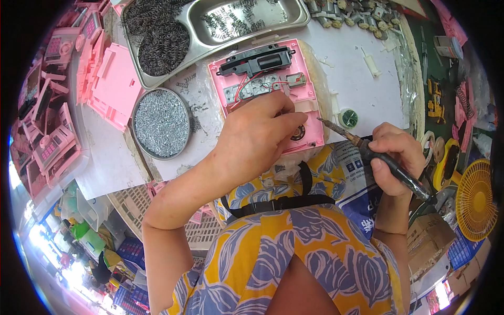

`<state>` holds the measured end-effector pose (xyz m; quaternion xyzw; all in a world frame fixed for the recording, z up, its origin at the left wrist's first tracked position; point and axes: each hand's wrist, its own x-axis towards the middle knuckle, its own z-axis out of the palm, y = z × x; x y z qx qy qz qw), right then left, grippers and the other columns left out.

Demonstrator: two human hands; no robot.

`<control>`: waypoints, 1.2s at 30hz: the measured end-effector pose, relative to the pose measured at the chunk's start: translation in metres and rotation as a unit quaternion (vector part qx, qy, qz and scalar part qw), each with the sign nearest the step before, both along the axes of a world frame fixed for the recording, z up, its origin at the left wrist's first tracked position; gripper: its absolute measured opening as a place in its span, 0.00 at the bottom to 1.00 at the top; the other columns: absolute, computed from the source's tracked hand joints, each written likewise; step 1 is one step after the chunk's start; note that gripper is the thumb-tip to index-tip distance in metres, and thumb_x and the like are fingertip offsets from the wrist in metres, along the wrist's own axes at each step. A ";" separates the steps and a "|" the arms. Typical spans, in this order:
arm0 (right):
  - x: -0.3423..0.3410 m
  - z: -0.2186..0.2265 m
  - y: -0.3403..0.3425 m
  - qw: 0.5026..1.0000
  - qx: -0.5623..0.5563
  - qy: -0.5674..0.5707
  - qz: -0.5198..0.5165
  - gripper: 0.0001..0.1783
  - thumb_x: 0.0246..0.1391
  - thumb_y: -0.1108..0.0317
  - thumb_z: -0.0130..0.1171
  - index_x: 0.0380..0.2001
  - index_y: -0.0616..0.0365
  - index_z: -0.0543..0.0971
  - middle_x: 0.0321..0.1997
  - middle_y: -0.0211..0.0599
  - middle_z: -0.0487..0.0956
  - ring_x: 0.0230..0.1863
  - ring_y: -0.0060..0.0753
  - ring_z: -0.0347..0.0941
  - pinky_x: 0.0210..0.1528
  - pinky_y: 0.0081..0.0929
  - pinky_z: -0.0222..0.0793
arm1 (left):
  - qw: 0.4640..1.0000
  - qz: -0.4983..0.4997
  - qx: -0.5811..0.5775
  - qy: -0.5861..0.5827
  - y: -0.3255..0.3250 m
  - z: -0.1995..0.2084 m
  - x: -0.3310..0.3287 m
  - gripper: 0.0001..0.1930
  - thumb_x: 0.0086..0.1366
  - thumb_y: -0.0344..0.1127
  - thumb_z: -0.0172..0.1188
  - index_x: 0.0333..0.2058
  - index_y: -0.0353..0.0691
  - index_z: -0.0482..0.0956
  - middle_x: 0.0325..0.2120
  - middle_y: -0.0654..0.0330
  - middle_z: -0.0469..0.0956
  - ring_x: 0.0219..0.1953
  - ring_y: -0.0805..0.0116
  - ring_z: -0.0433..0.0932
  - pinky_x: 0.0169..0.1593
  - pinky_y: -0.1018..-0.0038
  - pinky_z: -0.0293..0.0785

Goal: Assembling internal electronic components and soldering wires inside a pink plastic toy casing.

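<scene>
A pink plastic toy housing [308, 105] lies open-side up on the table on clear plastic wrap. Inside it sit a black plastic mechanism [257, 62], a grey metal plate [231, 94], a small motor [296, 80], red wires and a round speaker [299, 132]. My left hand [257, 131] reaches over the housing with its fingers pinched together beside the speaker; what they hold, if anything, is hidden. In my right hand [399, 157] is a soldering iron [386, 160], its tip pointing left at the housing's right edge, apart from the speaker.
A round tin of small screws [161, 123] stands at the left. Behind it, a metal tray [197, 44] holds dark springs. Pink housing parts [113, 79] pile up on the left. Several small motors [362, 16] lie at the back right. A small green-filled pot [348, 118] is near the iron.
</scene>
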<state>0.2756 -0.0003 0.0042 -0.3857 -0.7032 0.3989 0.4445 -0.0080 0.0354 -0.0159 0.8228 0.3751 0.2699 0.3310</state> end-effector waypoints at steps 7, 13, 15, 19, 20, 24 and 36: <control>0.002 0.002 0.000 1.000 -0.001 -0.005 0.007 0.12 0.45 0.73 0.66 0.35 0.66 0.80 0.20 0.35 0.72 0.20 0.28 0.66 0.23 0.24 0.59 | 1.000 -0.003 0.018 0.000 0.002 -0.004 0.002 0.12 0.55 0.22 0.68 0.38 0.41 0.82 0.33 0.58 0.78 0.32 0.56 0.80 0.32 0.65 0.78; -0.007 -0.001 -0.002 0.998 -0.023 -0.035 0.035 0.12 0.45 0.72 0.67 0.34 0.64 0.81 0.20 0.35 0.74 0.20 0.30 0.68 0.23 0.25 0.61 | 0.997 -0.009 0.036 0.063 0.002 0.001 0.004 0.13 0.52 0.25 0.69 0.38 0.41 0.81 0.34 0.59 0.77 0.34 0.56 0.80 0.35 0.63 0.78; -0.008 -0.002 -0.002 0.998 -0.034 -0.042 0.043 0.12 0.45 0.72 0.67 0.34 0.63 0.81 0.20 0.35 0.74 0.20 0.30 0.69 0.23 0.25 0.61 | 0.997 -0.009 0.037 0.069 0.001 0.001 0.003 0.14 0.50 0.25 0.69 0.38 0.41 0.81 0.34 0.59 0.77 0.35 0.56 0.80 0.35 0.64 0.78; -0.008 -0.003 -0.002 0.997 -0.030 -0.052 0.040 0.12 0.44 0.72 0.67 0.34 0.62 0.81 0.20 0.34 0.74 0.19 0.30 0.68 0.23 0.26 0.61 | 0.995 -0.019 0.042 0.083 0.002 0.003 0.003 0.14 0.50 0.25 0.69 0.38 0.41 0.80 0.35 0.59 0.76 0.36 0.56 0.79 0.36 0.64 0.78; -0.008 -0.003 -0.002 0.997 -0.033 -0.054 0.038 0.11 0.44 0.72 0.67 0.34 0.61 0.81 0.20 0.34 0.74 0.19 0.30 0.68 0.23 0.26 0.61 | 0.995 -0.022 0.041 0.084 0.002 0.004 0.004 0.14 0.50 0.25 0.69 0.38 0.41 0.80 0.35 0.59 0.76 0.36 0.56 0.79 0.36 0.64 0.78; -0.010 -0.001 -0.002 0.997 -0.033 -0.066 0.036 0.11 0.45 0.72 0.67 0.34 0.61 0.81 0.19 0.34 0.73 0.19 0.30 0.67 0.23 0.26 0.61 | 0.995 -0.027 0.041 0.087 0.002 0.004 0.005 0.14 0.50 0.26 0.69 0.38 0.41 0.80 0.35 0.60 0.76 0.36 0.56 0.79 0.36 0.63 0.77; -0.001 0.005 -0.005 0.998 -0.039 -0.054 0.017 0.11 0.46 0.71 0.67 0.34 0.63 0.81 0.21 0.34 0.74 0.19 0.28 0.67 0.24 0.25 0.59 | 0.994 -0.017 0.053 0.093 -0.001 0.000 0.001 0.15 0.50 0.27 0.69 0.38 0.42 0.79 0.36 0.59 0.77 0.37 0.56 0.79 0.37 0.63 0.78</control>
